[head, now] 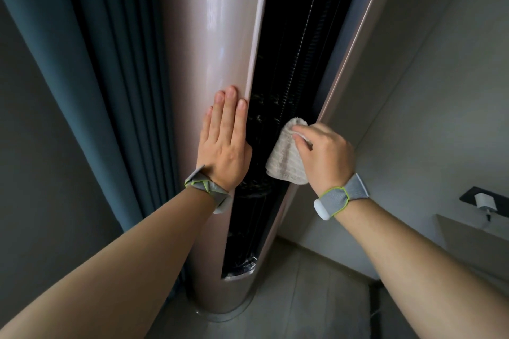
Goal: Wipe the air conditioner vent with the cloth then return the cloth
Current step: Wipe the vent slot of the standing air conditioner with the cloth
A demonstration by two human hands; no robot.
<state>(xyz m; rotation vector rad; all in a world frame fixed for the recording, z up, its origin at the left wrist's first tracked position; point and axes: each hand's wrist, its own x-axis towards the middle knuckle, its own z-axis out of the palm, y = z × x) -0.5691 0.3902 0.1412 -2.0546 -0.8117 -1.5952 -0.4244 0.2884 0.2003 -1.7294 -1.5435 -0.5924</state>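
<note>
A tall, round, pinkish floor-standing air conditioner (pixel 212 36) fills the middle of the view. Its long, dark vertical vent (pixel 292 44) is open, with fine fins inside. My left hand (pixel 224 140) lies flat on the casing just left of the vent, fingers straight and close together, holding nothing. My right hand (pixel 322 154) pinches a beige ribbed cloth (pixel 286 162) and presses it against the vent's right side at mid height. The lower part of the cloth hangs loose over the vent's edge.
Dark blue-green curtains (pixel 91 77) hang close on the left of the unit. A grey wall (pixel 440 91) runs along the right, with a black holder and a white object (pixel 483 199) at the far right. Grey floor tiles (pixel 308 297) lie below.
</note>
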